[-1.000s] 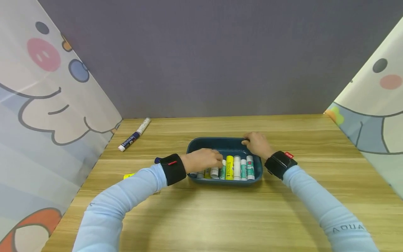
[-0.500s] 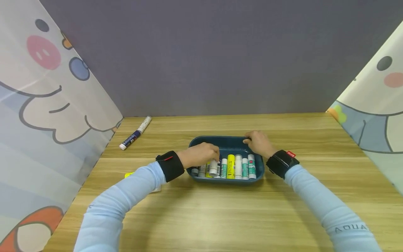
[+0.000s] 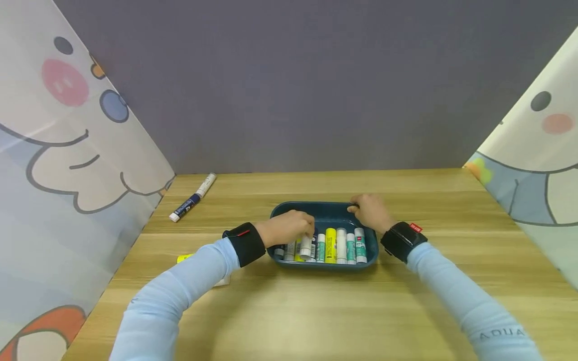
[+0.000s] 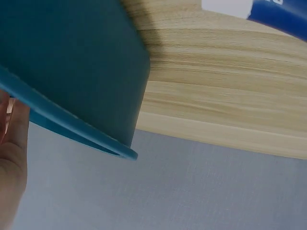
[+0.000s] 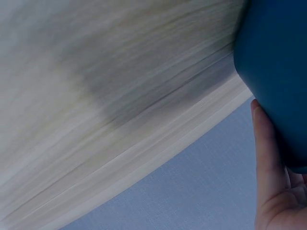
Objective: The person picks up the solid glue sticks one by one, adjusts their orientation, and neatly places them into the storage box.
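Observation:
A dark teal plastic bin (image 3: 325,267) holds a row of glue sticks standing side by side, among them a yellow one (image 3: 330,245) and a green-and-white one (image 3: 360,245). Over the bin's left part, my left hand (image 3: 289,226) pinches a white glue stick (image 3: 305,249), whose lower end shows below the fingers. My right hand (image 3: 372,213) grips the far right rim. In the right wrist view one finger (image 5: 266,153) lies along the bin's outer wall. The left wrist view shows mostly the outer wall (image 4: 86,62), and the rim covers my left fingertips.
A navy-and-white glue stick (image 3: 185,207) and a white one (image 3: 206,184) lie end to end at the back left. My left forearm partly covers a yellow object (image 3: 184,257) and a pale one (image 3: 223,282). A grey panel (image 3: 316,90) stands behind the table.
My left hand has shifted slightly left over the bin, and more of the white glue stick shows beneath its fingers. My right hand keeps its hold on the rim.

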`<state>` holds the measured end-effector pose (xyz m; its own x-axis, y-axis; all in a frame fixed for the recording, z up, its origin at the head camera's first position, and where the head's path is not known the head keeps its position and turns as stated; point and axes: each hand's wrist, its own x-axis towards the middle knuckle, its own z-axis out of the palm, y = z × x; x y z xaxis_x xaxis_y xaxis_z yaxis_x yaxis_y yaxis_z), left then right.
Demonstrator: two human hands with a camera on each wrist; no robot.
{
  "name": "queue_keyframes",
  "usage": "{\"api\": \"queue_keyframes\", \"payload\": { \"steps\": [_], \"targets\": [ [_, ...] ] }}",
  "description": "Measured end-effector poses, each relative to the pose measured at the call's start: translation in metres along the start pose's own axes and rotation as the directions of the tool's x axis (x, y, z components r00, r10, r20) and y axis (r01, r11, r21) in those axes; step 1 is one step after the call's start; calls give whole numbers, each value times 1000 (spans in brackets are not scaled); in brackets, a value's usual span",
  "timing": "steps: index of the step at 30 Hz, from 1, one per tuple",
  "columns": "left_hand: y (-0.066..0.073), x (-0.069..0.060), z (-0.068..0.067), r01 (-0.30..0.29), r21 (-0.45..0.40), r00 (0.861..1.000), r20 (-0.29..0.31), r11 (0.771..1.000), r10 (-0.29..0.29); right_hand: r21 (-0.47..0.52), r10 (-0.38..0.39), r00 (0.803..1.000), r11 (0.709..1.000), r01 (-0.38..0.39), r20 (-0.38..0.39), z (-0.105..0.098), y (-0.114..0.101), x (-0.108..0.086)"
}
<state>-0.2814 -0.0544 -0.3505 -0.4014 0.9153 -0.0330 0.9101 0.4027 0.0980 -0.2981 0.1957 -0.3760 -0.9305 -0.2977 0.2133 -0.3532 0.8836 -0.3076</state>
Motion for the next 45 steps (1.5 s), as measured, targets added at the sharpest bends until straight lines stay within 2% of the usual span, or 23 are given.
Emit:
{"api": "queue_keyframes", "payload": {
  "steps": [5,9,13,17,22,29,34,38,45],
  "targets": [
    [2,-14,1,12,-38,1000,24,999,-11,46,-2,999,999,0,49,7,-10,-3],
    [-2,-13,-9,12,-3,1000,-9,1000,-12,81,25,999,996,-28,42,0,-13,6],
    [-5,-12,-15,5,22,999,-32,1000,-4,66,36,999,997,-38,27,-7,-10,12],
    [-7,-23,-19,34,-21,999,-36,999,-34,50,38,998,998,-41,51,-6,-8,8],
    [-15,-43,-31,101,-69,987,-119,993,-108,63,37,999,997,-39,37,-6,-4,3],
    [-28,-66,-40,130,-47,963,-234,990,-137,44,36,999,998,-37,9,-10,0,5],
    [-29,-80,-36,162,-74,958,-228,984,-175,52,42,998,998,-44,36,-10,2,5],
    [-28,-90,-28,232,-73,951,-191,970,-242,57,66,997,996,-68,43,-9,4,1],
    [-28,-115,-6,346,-113,923,-137,931,-360,36,67,996,997,-70,61,-3,-5,-5]
  ]
}}
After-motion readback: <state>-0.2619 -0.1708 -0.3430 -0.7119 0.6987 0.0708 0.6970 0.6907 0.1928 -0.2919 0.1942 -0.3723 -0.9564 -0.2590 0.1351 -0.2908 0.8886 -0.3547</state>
